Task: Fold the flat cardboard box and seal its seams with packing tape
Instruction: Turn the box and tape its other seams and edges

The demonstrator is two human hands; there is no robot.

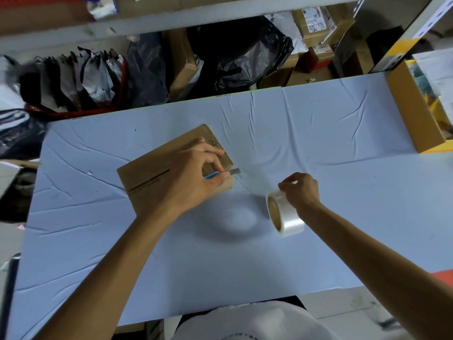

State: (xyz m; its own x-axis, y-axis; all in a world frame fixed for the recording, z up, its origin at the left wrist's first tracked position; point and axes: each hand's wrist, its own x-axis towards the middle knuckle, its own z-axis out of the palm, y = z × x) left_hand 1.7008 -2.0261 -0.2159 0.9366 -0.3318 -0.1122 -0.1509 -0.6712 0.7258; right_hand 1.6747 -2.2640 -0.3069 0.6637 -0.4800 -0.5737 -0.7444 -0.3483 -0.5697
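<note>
A folded brown cardboard box point(147, 173) rests on the pale blue cloth of the table point(318, 133), left of centre, with a dark seam line across its top. My left hand point(191, 177) lies on the box and grips a blue-handled utility knife point(221, 173); its blade sticks out past the box's right edge. To the right, my right hand point(302, 190) holds a roll of clear packing tape point(284, 213) above the cloth, and a clear strip seems to run from the roll toward the box's corner.
An open cardboard carton point(411, 106) with yellow contents stands at the table's right edge. Behind the table are black plastic bags point(245, 52), stacked parcels point(316, 23) and a red basket of bags point(73, 79). A shelf beam crosses the top.
</note>
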